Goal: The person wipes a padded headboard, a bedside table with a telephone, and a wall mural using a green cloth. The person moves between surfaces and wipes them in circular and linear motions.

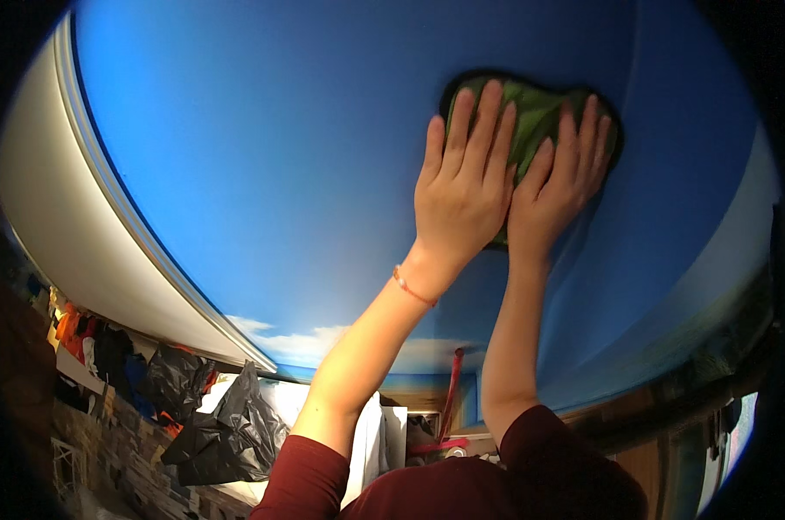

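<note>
My left hand (464,188), with an orange-red beaded bracelet (411,286) at its wrist, lies spread over the left part of a green cloth (526,127) with a dark edge. Over the cloth's right part is my right hand (561,179), its fingers a little bent. Both palms press the cloth flat against a large, smooth blue surface (288,162). White clouds (301,344) are pictured low on that surface. Much of the cloth is hidden beneath the hands.
A pale ribbed rim (139,214) bounds the blue surface at left. Lower left are black plastic bags (236,429) and several hanging garments (74,331). A red tube-like thing (451,396) stands below my arms. A dark beam-like edge (665,403) runs along the lower right.
</note>
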Demonstrator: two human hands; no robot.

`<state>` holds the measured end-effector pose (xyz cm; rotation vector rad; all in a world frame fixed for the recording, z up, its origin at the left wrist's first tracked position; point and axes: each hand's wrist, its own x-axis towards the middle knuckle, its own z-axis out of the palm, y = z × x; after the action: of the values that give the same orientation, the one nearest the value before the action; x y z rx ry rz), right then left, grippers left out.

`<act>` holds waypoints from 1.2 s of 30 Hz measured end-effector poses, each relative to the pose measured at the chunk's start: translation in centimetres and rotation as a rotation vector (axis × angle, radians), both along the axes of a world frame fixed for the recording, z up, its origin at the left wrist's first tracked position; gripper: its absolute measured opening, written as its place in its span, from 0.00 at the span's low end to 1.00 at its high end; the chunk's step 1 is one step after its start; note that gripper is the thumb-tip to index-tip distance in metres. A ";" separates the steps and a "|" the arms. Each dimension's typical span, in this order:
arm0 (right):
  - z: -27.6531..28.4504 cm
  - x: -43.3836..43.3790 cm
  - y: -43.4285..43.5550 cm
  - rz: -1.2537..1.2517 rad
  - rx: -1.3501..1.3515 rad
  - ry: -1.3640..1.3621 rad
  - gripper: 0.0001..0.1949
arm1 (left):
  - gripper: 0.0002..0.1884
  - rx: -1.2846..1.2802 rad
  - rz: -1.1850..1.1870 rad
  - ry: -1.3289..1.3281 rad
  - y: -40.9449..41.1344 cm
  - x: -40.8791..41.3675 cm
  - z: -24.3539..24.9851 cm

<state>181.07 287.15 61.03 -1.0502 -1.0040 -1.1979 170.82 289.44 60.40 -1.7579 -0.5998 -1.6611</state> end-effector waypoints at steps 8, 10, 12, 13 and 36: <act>-6.2 -2.7 -0.3 0.050 -0.048 0.054 0.18 | 0.24 -0.077 0.046 0.059 -0.1 -2.1 -6.0; -3.4 -3.4 0.7 0.092 0.009 0.026 0.18 | 0.27 -0.082 0.005 0.058 0.5 -3.5 -2.9; 0.8 -4.9 0.8 0.086 -0.020 -0.014 0.18 | 0.31 -0.033 0.026 -0.040 1.4 -4.8 0.8; 2.1 -5.8 1.0 0.084 -0.033 -0.032 0.18 | 0.31 -0.009 0.051 -0.079 2.0 -5.5 1.9; -1.3 -15.7 3.5 0.364 -0.169 -0.266 0.16 | 0.28 -0.025 0.150 -0.230 6.0 -15.5 -2.1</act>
<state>165.42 290.63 59.69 -0.8027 -1.4565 -0.9784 155.31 295.40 58.32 -1.5099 -0.8386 -1.7680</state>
